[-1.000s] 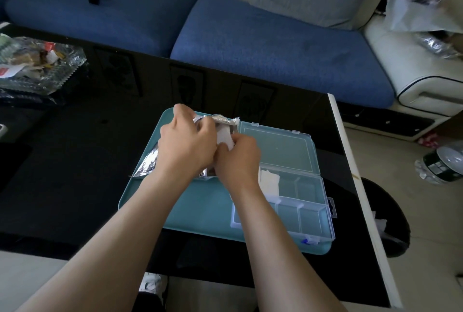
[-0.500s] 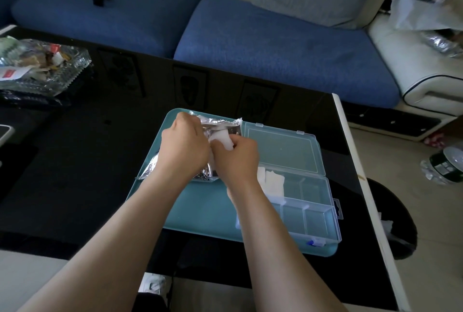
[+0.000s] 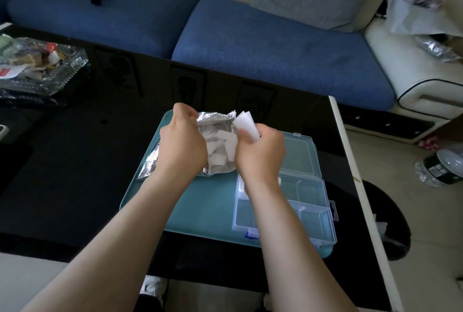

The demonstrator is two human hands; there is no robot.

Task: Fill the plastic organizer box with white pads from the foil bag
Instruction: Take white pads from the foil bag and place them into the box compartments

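Pulling clear of the bag point(image 3: 218, 133), the right hand point(image 3: 259, 152) now pinches a white pad point(image 3: 245, 123) that half a second ago was only partly out of the foil mouth; the pad stands free above the bag's right edge, so this pick looks done and the next job is likely carrying it down to the box point(image 3: 288, 206). The left hand point(image 3: 183, 141) is curled tight on the bag's left rim, holding the mouth open. The bag has opened wider than before, showing a loose heap of pads inside, too jumbled to count.

One bag lies on one teal tray point(image 3: 200, 201), with one clear box just right of it, lid folded back. The box's near row shows empty compartments; a white pad appears to sit in the upper-left compartment, mostly hidden by the right wrist. Judging by this, filling has barely begun. The tray rests on a black surface point(image 3: 75, 161).
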